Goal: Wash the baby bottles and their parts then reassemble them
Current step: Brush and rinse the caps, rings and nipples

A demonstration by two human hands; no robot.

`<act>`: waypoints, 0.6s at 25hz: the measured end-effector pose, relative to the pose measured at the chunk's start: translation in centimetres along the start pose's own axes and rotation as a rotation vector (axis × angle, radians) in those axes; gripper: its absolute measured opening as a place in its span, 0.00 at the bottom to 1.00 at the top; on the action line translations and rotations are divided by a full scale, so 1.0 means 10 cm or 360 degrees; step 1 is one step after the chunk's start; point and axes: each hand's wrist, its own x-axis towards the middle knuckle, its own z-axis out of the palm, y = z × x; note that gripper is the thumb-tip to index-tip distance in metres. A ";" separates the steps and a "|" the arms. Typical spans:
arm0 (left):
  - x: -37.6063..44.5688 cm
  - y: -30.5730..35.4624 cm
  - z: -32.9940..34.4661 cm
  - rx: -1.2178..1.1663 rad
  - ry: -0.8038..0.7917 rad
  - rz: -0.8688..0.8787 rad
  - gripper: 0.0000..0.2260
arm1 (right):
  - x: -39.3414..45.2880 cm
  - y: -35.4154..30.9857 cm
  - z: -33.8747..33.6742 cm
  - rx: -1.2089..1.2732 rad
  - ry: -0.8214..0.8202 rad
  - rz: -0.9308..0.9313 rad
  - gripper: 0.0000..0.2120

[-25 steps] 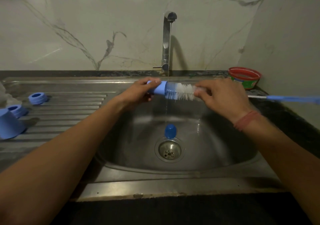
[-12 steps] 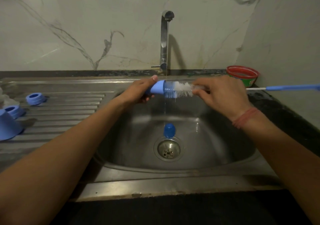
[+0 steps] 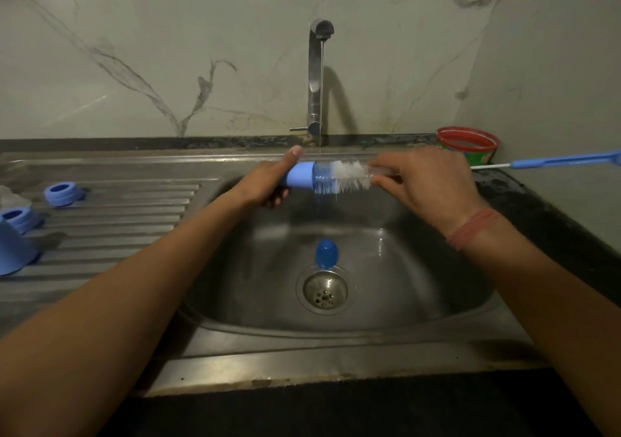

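A clear baby bottle [image 3: 323, 177] with a blue base lies level over the sink basin [image 3: 420, 268], under a thin stream from the tap [image 3: 316, 77]. My left hand [image 3: 265, 184] grips the blue base, thumb raised. The white bristles of a bottle brush [image 3: 351, 176] sit inside the bottle. My right hand [image 3: 426, 184] holds the brush shaft at the bottle's mouth, and the brush's blue handle [image 3: 564, 161] sticks out to the right. A small blue cap [image 3: 326, 252] stands in the basin just above the drain [image 3: 325, 290].
Two blue screw rings [image 3: 62, 194] [image 3: 18, 217] and a larger blue cone-shaped piece [image 3: 13, 252] rest on the ribbed drainboard at the left. A red-rimmed tub [image 3: 467, 142] stands at the back right corner by the wall. Dark counter borders the sink front and right.
The brush handle has swung from pointing slightly down to slightly up on the right. Both hands keep the same hold on bottle and brush under the running water.
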 end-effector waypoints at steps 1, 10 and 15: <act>0.01 0.00 -0.01 -0.0137 -0.0030 0.0052 0.16 | 0.00 0.01 -0.01 0.0032 0.0016 0.0052 0.12; -0.04 -0.02 -0.08 -0.0158 -0.0146 0.0150 0.09 | 0.01 0.10 0.06 0.0366 -0.0292 0.0360 0.17; 0.01 -0.01 -0.03 -0.0229 -0.0088 0.0066 0.13 | -0.01 0.04 0.00 0.0111 0.0060 0.0039 0.11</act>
